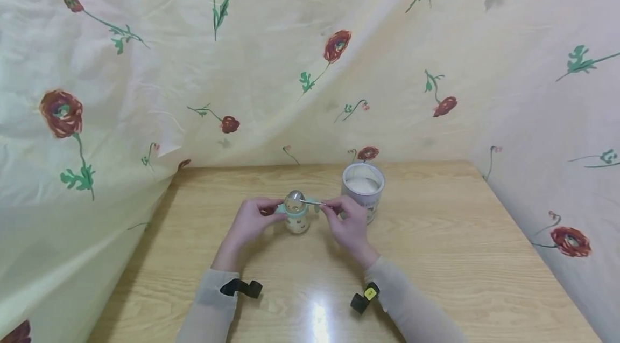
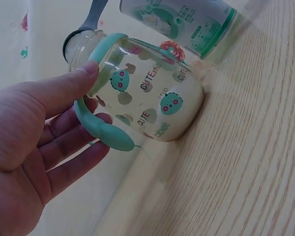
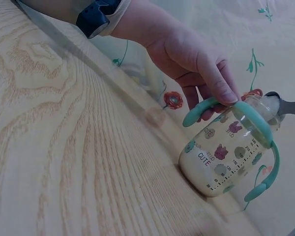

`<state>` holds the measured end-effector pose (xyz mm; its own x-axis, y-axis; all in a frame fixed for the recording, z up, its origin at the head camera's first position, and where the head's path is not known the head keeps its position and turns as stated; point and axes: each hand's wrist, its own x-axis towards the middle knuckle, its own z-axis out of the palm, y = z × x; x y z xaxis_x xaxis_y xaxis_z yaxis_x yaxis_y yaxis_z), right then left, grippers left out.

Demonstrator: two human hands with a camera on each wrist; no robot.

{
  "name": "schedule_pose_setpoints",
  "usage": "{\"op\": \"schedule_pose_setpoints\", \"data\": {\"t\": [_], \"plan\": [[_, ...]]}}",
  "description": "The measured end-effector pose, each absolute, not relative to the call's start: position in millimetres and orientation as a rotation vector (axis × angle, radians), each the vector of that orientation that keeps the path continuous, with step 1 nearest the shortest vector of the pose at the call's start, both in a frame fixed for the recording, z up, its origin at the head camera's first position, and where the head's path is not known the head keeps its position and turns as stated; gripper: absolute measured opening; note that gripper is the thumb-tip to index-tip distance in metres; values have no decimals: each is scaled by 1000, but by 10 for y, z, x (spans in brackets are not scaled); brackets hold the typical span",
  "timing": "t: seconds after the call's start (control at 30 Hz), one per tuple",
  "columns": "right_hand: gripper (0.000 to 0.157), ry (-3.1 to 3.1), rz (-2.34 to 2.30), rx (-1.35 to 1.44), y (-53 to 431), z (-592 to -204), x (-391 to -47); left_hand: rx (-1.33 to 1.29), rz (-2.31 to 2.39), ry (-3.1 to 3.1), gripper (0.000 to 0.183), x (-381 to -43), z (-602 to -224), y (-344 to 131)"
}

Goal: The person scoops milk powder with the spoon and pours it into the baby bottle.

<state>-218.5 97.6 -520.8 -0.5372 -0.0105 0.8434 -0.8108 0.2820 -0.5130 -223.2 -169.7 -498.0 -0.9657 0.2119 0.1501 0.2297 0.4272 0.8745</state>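
A clear baby bottle (image 1: 297, 225) with mint-green handles and printed cartoon faces stands upright on the table, its mouth uncovered. Pale powder shows in the bottom of the bottle (image 2: 147, 93) in the left wrist view. My left hand (image 1: 251, 219) grips it at one handle and the collar, thumb on the green ring. With its fingertips my right hand (image 1: 350, 222) pinches the handle of a spoon (image 1: 312, 202). White powder fills the bowl of this spoon (image 2: 92, 18), which sits at the bottle's mouth; the right hand is out of sight in both wrist views.
A white and green can (image 1: 346, 189) of white powder stands open behind my right hand, partly hidden by it. Flowered cloth (image 1: 271, 79) hangs behind and along the sides of the wooden table (image 1: 436, 214). Each forearm wears a dark strapped camera.
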Motion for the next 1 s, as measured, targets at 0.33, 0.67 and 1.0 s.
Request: {"op": "schedule_pose_setpoints", "data": {"t": [0.33, 0.67, 1.0], "plan": [[25, -1838, 1363, 725, 976, -5178, -2171, -424, -1605, -2648, 45, -2248, -4980, -1674], [25, -1791, 1162, 885, 979, -5137, -2190, -456, -1590, -2622, 45, -2249, -4994, -1672], [27, -1778, 1128, 891, 981, -5152, -2194, -485, -1576, -2618, 45, -2259, -4992, -1673]]}}
